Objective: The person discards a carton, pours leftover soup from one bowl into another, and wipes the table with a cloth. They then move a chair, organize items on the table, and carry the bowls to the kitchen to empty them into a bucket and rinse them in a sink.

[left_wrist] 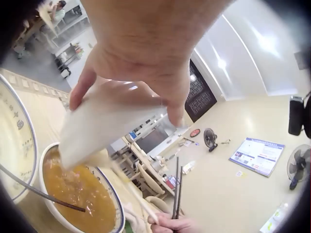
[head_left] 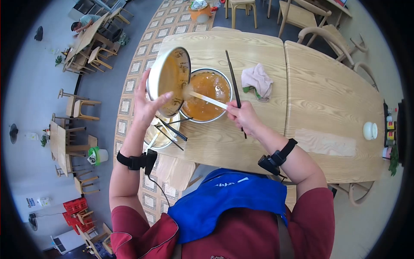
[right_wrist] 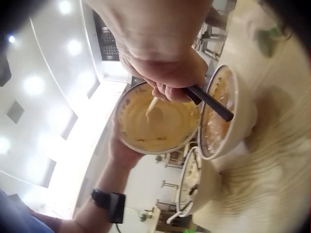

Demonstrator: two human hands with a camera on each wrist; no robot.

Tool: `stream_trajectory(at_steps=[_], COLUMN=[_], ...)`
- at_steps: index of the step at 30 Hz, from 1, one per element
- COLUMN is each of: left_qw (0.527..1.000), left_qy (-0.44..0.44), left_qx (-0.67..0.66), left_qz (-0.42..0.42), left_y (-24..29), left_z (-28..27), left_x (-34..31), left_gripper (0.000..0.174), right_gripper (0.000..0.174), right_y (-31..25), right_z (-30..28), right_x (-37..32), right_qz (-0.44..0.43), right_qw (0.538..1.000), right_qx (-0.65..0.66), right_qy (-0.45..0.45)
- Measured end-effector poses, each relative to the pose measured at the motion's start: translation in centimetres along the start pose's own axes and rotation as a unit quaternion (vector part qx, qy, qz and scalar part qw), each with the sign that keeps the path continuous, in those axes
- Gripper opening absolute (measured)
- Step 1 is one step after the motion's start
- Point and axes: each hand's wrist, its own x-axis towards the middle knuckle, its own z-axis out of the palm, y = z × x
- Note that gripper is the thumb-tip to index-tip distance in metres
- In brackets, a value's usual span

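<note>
My left hand (head_left: 146,101) grips a white bowl (head_left: 174,82) with a dark rim, tipped on its side. The bowl's mouth faces right, and its inside looks coated with pale brown liquid. Beside and below it stands a second bowl (head_left: 220,90) of orange-brown soup. My right hand (head_left: 246,116) pinches a white-handled spoon (head_left: 209,99), its blurred end at the tipped bowl's mouth. The same hand also holds black chopsticks (head_left: 230,67). A third bowl (right_wrist: 206,182), at lower left in the head view, contains more chopsticks (head_left: 174,130) and a white-handled utensil.
A crumpled pale pink cloth (head_left: 257,80) with something green under it lies right of the soup bowl. A second wooden table (head_left: 332,99) adjoins on the right, carrying a small white jar (head_left: 370,131). Chairs stand around, and a seated person (head_left: 86,21) is far off.
</note>
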Motion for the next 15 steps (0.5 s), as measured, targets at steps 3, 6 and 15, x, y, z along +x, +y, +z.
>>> stream_trajectory(at_steps=[3, 6, 15], left_qw=[0.989, 0.969, 0.978], left_qy=[-0.006, 0.001, 0.012], left_qx=[-0.149, -0.245, -0.204], left_qz=[-0.020, -0.028, -0.034], left_y=[0.1, -0.7, -1.2], left_z=[0.4, 0.7, 0.2], left_x=[-0.3, -0.2, -0.9], left_gripper=[0.089, 0.089, 0.091], right_gripper=[0.013, 0.014, 0.013], right_y=[-2.5, -2.6, -1.0], right_z=[2.5, 3.2, -0.4], right_x=[-0.9, -0.6, -1.5], right_qz=[-0.039, 0.001, -0.028], right_qw=[0.989, 0.954, 0.991], right_qx=[0.112, 0.214, 0.093], right_qy=[-0.083, -0.209, -0.092])
